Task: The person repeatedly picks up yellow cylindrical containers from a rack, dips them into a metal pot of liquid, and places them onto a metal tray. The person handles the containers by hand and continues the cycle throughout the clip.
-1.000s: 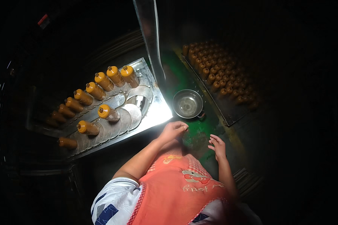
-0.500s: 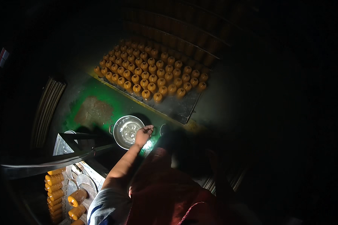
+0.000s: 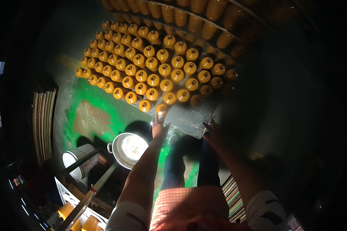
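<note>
Big flat board point(image 3: 194, 117) is holding rows of upright orange bottles point(image 3: 141, 88), w/ its near R end showing bare. Metal pot point(image 3: 132, 151) is sitting off L, white bucket point(image 3: 88, 157) just beyond it. R hand point(image 3: 215, 135) is reaching to the board's near corner, fingers spreading a bit, can't tell if gripping. L hand point(image 3: 159, 129) is reaching up by the front bottle point(image 3: 161, 108); can't tell if pinching it tbh.

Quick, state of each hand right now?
Left hand: at the near edge of the flat, dark rectangular board; grip cannot be told.
Right hand: by the board's near right corner, in shadow; grip cannot be told.
</note>
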Action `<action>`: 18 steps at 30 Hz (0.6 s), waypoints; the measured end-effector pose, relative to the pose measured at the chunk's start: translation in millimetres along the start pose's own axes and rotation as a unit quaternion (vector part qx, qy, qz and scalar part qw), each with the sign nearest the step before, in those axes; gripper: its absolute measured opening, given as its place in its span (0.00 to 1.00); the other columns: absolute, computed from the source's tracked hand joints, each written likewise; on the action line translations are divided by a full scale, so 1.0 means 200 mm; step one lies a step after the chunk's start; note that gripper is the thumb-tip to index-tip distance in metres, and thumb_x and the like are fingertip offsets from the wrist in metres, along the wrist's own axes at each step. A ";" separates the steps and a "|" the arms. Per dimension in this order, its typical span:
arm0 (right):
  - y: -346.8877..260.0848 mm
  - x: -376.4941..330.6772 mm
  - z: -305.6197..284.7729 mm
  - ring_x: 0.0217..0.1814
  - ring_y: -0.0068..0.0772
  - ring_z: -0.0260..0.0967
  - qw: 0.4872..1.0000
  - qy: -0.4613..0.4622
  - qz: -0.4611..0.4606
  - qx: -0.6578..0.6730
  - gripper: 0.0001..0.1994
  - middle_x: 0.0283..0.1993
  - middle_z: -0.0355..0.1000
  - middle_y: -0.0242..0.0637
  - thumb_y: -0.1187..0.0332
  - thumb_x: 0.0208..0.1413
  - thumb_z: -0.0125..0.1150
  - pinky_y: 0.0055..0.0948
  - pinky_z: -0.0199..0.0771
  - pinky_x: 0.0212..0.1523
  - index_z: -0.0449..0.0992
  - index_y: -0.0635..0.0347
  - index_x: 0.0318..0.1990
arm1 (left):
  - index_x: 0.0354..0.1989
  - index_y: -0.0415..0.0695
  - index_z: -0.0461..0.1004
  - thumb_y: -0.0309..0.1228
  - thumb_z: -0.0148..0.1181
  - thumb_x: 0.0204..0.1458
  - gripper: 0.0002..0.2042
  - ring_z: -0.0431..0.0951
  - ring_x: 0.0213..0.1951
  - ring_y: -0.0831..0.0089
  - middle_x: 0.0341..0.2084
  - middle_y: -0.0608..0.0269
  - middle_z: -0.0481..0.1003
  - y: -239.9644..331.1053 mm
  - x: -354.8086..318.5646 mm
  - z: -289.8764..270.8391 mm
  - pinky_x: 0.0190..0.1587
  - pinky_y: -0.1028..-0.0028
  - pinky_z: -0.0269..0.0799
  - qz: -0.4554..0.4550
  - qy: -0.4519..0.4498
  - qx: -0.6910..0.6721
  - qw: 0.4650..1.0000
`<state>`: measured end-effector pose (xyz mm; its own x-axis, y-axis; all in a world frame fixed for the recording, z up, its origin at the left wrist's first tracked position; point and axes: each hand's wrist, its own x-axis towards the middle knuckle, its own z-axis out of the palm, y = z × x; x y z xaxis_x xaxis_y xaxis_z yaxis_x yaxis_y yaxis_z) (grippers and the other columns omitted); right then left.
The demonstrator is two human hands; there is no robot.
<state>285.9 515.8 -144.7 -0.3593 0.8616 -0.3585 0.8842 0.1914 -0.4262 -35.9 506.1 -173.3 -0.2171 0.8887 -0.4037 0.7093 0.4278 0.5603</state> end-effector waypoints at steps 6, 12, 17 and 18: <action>0.19 0.87 0.20 0.76 0.61 0.41 0.988 0.086 -0.124 0.013 0.39 0.78 0.37 0.46 0.70 0.40 0.75 0.50 0.54 0.72 0.69 0.31 0.63 | 0.58 0.65 0.75 0.24 0.72 0.39 0.34 0.54 0.68 0.44 0.74 0.50 0.44 -0.14 0.41 0.31 0.66 0.55 0.61 0.061 0.128 0.028 0.989; 0.18 1.04 0.34 0.73 0.54 0.48 0.982 0.107 -0.131 0.079 0.28 0.72 0.48 0.46 0.72 0.47 0.71 0.45 0.57 0.69 0.76 0.33 0.58 | 0.51 0.67 0.80 0.26 0.73 0.40 0.27 0.57 0.66 0.44 0.68 0.49 0.53 -0.26 0.55 0.39 0.64 0.53 0.61 0.103 0.203 0.015 0.974; 0.16 1.12 0.29 0.70 0.54 0.52 0.977 0.138 -0.154 0.046 0.27 0.67 0.53 0.45 0.74 0.46 0.70 0.42 0.65 0.64 0.77 0.34 0.55 | 0.49 0.65 0.80 0.28 0.74 0.41 0.24 0.64 0.61 0.46 0.65 0.50 0.58 -0.24 0.55 0.31 0.59 0.57 0.67 0.073 0.202 0.004 0.977; 0.15 1.05 0.27 0.68 0.55 0.53 0.979 0.132 -0.146 0.045 0.28 0.67 0.53 0.46 0.74 0.44 0.70 0.44 0.64 0.64 0.77 0.34 0.55 | 0.49 0.64 0.80 0.29 0.73 0.41 0.23 0.68 0.57 0.47 0.64 0.48 0.60 -0.24 0.48 0.30 0.57 0.58 0.68 0.075 0.216 0.028 0.973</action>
<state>220.8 677.9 -277.0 -0.4930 0.8699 0.0129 0.7209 0.4167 -0.5538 -50.7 561.1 -283.4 -0.3609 0.9321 0.0287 0.7874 0.2881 0.5449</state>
